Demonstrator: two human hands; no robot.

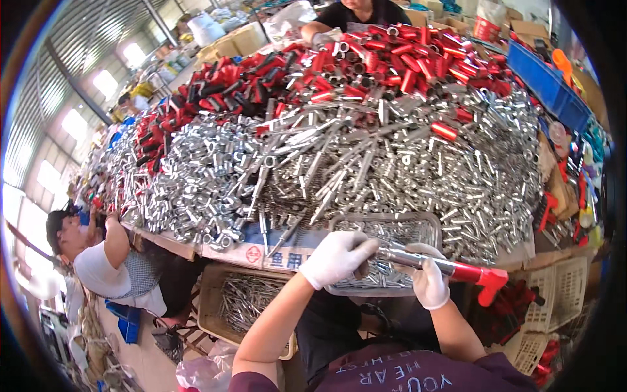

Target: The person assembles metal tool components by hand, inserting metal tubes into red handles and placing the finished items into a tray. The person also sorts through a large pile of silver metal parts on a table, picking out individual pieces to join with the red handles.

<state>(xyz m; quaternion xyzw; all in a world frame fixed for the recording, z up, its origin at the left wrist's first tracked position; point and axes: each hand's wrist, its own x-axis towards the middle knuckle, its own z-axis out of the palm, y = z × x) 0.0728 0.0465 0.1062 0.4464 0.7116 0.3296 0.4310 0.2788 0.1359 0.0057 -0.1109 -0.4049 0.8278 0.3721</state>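
Note:
Both my hands wear white gloves and meet on one metal tube tool with a red handle (486,277), held above a tray (385,216) of small metal parts at the table's near edge. My left hand (339,259) closes its fingers at the tube's left end. Around the tube's middle, my right hand (430,282) is wrapped, with the red handle sticking out to its right. Behind the tray, loose silver pins and sleeves (470,189) are heaped. Long thin metal rods (326,176) lie across the pile's middle.
Red tubes (411,62) and red-and-black handles (228,85) form the far heap. A blue bin (548,85) stands far right, white baskets (558,294) near right. A crate (208,297) of metal rods sits below the table. One person (114,264) is at left, another (362,13) opposite.

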